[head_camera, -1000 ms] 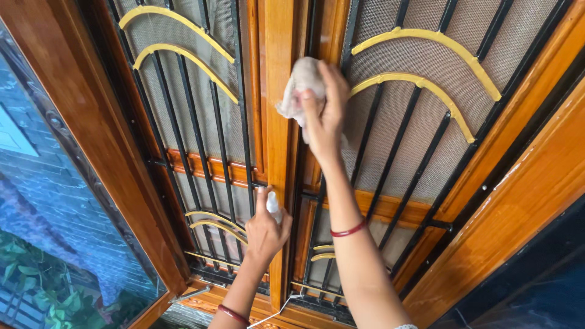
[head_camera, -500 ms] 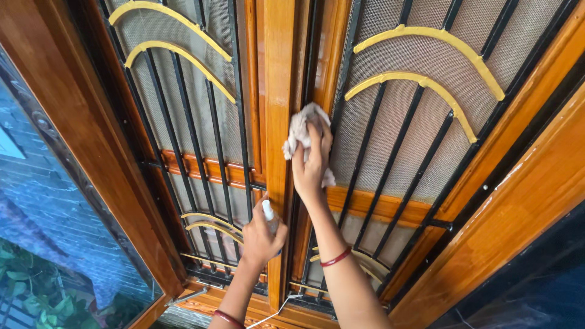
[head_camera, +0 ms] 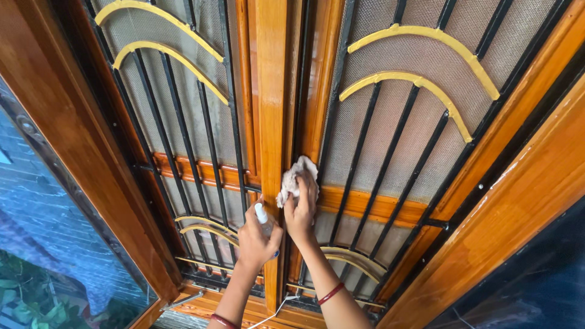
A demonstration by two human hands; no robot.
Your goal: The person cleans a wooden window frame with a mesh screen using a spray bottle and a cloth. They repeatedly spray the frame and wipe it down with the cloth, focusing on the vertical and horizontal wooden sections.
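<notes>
My right hand point(head_camera: 300, 210) presses a crumpled pale cloth point(head_camera: 294, 176) against the glossy wooden centre stile point(head_camera: 272, 91) of a double door, about level with the middle rail. Just left of it, my left hand point(head_camera: 256, 239) grips a small spray bottle point(head_camera: 262, 217) with a white top, held close to the same stile. Both wrists wear red bangles. The two hands are almost touching.
The door leaves have black metal bars point(head_camera: 210, 131), mesh panels and yellow curved trims point(head_camera: 420, 82). A wide orange-brown wooden frame point(head_camera: 518, 201) runs down the right, and a glass panel point(head_camera: 36, 244) showing plants lies at the left. A white cord point(head_camera: 274, 312) hangs near the door's bottom.
My right hand has slid the cloth down the centre stile from high up to the middle rail. My left hand with the bottle has stayed nearly in place.
</notes>
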